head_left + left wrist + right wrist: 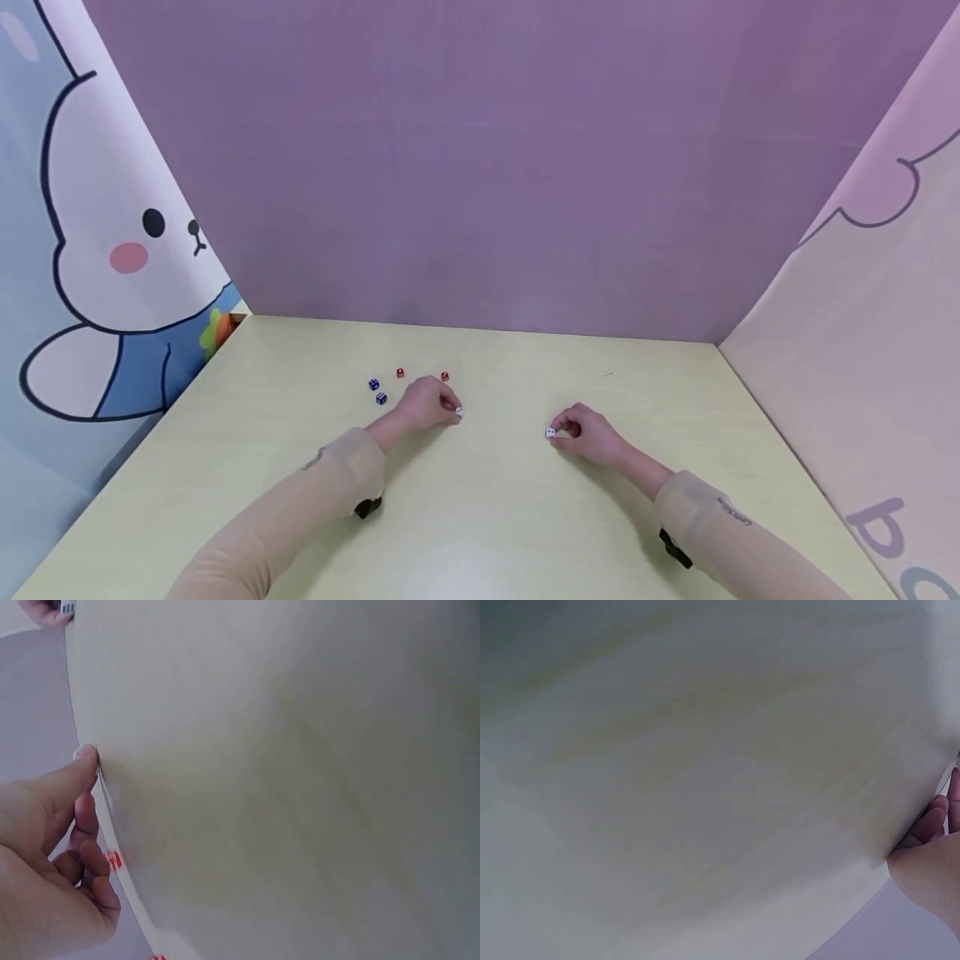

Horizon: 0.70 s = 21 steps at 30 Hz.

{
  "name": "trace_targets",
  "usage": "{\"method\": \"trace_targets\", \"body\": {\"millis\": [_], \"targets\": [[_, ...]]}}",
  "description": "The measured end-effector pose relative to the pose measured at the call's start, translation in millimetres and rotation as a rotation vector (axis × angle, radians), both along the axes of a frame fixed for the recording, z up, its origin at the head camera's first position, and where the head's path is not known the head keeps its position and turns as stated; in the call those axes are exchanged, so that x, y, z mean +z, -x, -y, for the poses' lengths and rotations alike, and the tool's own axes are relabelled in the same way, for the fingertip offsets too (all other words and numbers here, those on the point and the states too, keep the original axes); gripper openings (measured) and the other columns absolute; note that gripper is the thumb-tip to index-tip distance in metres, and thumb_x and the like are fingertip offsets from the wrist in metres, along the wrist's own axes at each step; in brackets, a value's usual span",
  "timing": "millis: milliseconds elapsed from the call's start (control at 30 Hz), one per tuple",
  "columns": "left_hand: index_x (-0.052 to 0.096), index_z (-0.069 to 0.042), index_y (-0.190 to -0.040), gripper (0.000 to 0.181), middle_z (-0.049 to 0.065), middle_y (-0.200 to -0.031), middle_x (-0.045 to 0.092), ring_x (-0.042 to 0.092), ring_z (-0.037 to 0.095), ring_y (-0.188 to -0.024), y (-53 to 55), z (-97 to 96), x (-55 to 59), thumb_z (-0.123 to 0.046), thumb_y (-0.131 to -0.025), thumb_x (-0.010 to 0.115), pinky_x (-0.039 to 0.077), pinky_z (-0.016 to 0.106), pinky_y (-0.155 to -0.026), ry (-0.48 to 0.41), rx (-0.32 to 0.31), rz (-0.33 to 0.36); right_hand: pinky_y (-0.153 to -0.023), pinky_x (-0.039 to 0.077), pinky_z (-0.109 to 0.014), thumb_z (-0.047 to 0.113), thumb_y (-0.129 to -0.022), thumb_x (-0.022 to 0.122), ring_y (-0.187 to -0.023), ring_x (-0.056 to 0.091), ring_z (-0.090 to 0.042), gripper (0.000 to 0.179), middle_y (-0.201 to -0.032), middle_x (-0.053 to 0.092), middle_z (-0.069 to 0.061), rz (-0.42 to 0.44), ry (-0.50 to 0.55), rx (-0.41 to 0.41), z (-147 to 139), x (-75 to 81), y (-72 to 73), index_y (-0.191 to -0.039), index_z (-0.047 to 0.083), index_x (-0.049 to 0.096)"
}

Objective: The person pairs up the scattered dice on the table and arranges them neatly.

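Observation:
Between thumb and finger my left hand (429,403) pinches a white die (460,412) just over the pale table. Across a gap to the right, my right hand (591,435) pinches another white die (551,432), its dark pips facing up. Beyond the left hand lies a red die (445,377), with a second red die (401,372) farther left. Two blue dice sit left of that hand, one blue die (374,384) slightly behind the other blue die (381,398). In the left wrist view, the left fingertips (88,752) mostly cover their die.
The light wooden table (465,533) runs back to a purple wall panel (480,167). A cartoon-printed panel (142,275) stands along the left edge, and a pale printed panel (847,333) along the right.

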<state>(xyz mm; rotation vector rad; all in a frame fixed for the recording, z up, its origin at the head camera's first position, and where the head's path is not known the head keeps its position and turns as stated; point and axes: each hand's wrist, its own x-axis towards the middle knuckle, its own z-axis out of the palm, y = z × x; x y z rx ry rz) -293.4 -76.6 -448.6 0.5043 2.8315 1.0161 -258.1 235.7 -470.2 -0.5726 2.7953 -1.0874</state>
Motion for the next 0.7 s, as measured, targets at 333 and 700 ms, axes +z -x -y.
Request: {"method": "trace_targets", "body": {"millis": [333, 700], "targets": [[0.074, -0.014, -0.078, 0.014, -0.008, -0.068, 0.065, 0.054, 0.006, -0.063, -15.5, -24.8, -1.5, -0.017, -0.068, 0.084, 0.042, 0.03, -0.072, 0.035, 0.031, -0.033, -0.063, 0.034, -0.02, 0.011, -0.079, 0.075, -0.073, 0.039, -0.014, 0.013, -0.082, 0.047, -0.004, -0.007, 0.017, -0.002, 0, 2.4, -2.2, -0.088, 0.008, 0.066], [0.074, -0.015, -0.077, 0.013, -0.009, -0.066, 0.065, 0.053, 0.004, -0.061, -22.0, -55.8, -2.6, -0.018, -0.069, 0.084, 0.041, 0.029, -0.071, 0.015, 0.011, -0.051, -0.063, 0.035, -0.02, 0.011, -0.079, 0.075, -0.073, 0.04, -0.014, 0.013, -0.081, 0.047, -0.003, -0.013, 0.002, 0.0, 0, 3.6, -3.6, -0.089, 0.008, 0.067]]}}
